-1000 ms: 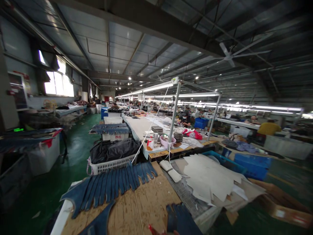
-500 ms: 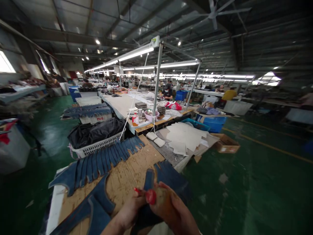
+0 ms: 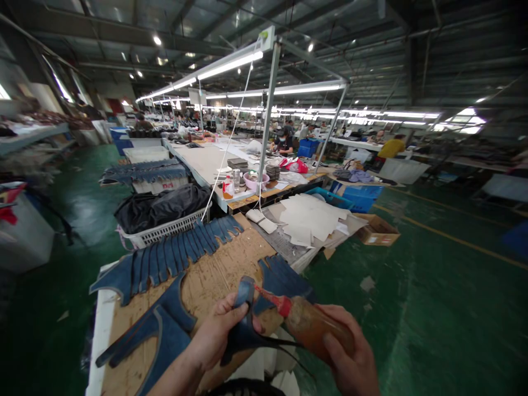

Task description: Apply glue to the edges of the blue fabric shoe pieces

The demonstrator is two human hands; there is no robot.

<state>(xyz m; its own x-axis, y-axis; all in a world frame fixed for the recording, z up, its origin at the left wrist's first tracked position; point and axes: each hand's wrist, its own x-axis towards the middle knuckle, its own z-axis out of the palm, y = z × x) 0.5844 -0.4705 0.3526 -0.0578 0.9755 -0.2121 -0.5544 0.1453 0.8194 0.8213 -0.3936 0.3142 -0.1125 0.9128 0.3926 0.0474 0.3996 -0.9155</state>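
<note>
My left hand (image 3: 218,330) pinches a dark blue leather piece (image 3: 243,333) between thumb and fingers, its narrow end raised. In my right hand (image 3: 350,352) is a squeeze bottle of amber liquid (image 3: 315,327), tilted with its red nozzle pointing left at the edge of that raised end. Whether the nozzle tip touches the leather, I cannot tell. Under and beside my hands lies a brown cardboard sheet (image 3: 223,275). Curved blue pieces (image 3: 169,330) rest on it at the left, and overlapping blue pieces (image 3: 284,280) lie at its right edge.
A row of blue strips (image 3: 169,258) runs along the cardboard's far left edge. Beyond it stands a white basket (image 3: 165,234) holding black material. Pale sheets (image 3: 313,217) lie on the adjoining table, near a metal post (image 3: 269,115) and an open carton (image 3: 377,231).
The bottle has moved right and away from my left hand, and its long red nozzle now shows. The blue piece in my left hand is raised higher. The view has tilted down slightly.
</note>
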